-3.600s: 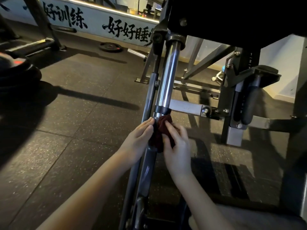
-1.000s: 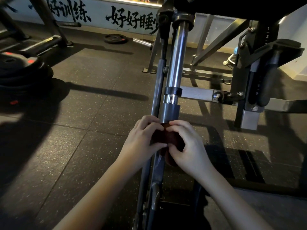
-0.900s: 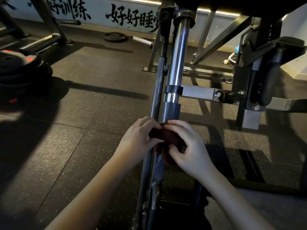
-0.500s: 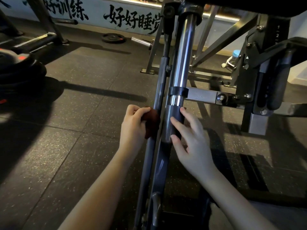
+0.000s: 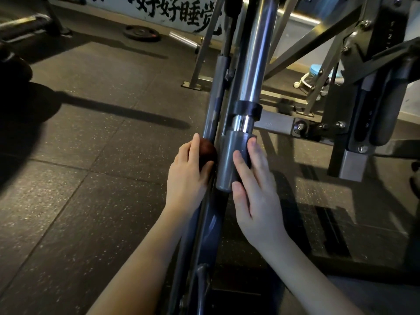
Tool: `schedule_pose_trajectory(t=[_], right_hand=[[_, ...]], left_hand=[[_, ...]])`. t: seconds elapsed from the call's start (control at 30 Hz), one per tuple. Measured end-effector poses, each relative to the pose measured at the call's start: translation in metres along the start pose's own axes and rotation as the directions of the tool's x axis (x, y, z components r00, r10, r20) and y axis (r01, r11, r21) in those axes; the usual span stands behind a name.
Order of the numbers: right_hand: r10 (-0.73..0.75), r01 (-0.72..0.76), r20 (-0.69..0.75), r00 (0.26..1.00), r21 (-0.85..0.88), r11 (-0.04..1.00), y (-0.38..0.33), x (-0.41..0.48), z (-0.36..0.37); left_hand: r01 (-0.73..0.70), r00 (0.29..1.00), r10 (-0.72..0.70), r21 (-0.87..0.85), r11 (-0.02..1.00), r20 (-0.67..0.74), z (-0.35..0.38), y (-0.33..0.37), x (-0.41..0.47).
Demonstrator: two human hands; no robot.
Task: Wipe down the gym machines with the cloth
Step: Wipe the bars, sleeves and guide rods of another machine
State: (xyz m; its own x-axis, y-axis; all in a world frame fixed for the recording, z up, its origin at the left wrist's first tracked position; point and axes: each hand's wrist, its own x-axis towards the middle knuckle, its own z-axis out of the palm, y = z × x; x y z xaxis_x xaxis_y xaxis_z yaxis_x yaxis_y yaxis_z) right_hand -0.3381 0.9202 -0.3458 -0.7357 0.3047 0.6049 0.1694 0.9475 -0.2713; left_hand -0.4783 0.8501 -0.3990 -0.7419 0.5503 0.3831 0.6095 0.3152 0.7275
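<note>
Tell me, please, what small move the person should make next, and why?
Probably slide the left hand with the cloth up along the thin dark rod: the cloth is bunched against that rod, while the right hand rests flat on the grey sleeve, seemingly steadying it.

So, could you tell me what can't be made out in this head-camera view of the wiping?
Head view only:
- cloth: mostly hidden inside the left hand; its size and fold are unknown.
- grey sleeve: its right side is covered by the right hand.
- wall lettering: cut off by the top edge and the chrome tube.
- blue-lidded bottle: partly behind the frame bars.
</note>
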Motion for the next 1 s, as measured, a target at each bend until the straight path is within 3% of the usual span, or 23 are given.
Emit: schedule_pose_trajectory(t=[0.13, 0.27, 0.47, 0.6, 0.7, 0.83, 0.93, 1.0], right_hand=[[0.009, -0.008, -0.005, 1.000, 0.007, 1.000, 0.001, -0.001, 0.003], [0.008, -0.009, -0.012, 1.000, -0.011, 1.000, 0.000, -0.001, 0.003], [0.015, -0.015, -0.007, 1.000, -0.001, 1.000, -0.002, -0.001, 0.002], [0.025, -0.025, 0.012, 1.000, 0.009, 1.000, -0.001, -0.002, 0.002], [0.052, -0.052, 0.016, 0.998, 0.003, 0.999, -0.002, -0.002, 0.000], [0.178, -0.178, 0.002, 0.984, 0.071, 0.981, -0.013, -0.028, 0.000], [0.283, -0.284, 0.059, 0.957, 0.008, 0.959, -0.017, -0.067, 0.009], [0.270, -0.260, 0.175, 0.947, -0.077, 0.963, -0.013, -0.085, 0.018]], left_hand=[[-0.038, 0.999, 0.038, -0.021, 0.999, 0.000, 0.006, -0.011, -0.023], [0.020, 0.997, -0.015, -0.062, 0.998, 0.072, 0.003, -0.023, -0.070], [0.000, 1.000, 0.001, -0.035, 0.999, 0.020, 0.007, -0.010, -0.021], [0.087, 0.994, -0.078, -0.126, 0.988, 0.070, 0.006, -0.022, -0.057], [0.109, 0.987, -0.100, -0.066, 0.992, 0.128, 0.007, -0.029, -0.095], [0.094, 0.993, -0.088, -0.068, 0.993, 0.085, 0.006, -0.021, -0.075], [0.090, 0.994, -0.083, -0.104, 0.990, 0.069, 0.007, -0.016, -0.057], [0.063, 0.995, -0.055, -0.103, 0.993, 0.079, 0.008, -0.022, -0.069]])
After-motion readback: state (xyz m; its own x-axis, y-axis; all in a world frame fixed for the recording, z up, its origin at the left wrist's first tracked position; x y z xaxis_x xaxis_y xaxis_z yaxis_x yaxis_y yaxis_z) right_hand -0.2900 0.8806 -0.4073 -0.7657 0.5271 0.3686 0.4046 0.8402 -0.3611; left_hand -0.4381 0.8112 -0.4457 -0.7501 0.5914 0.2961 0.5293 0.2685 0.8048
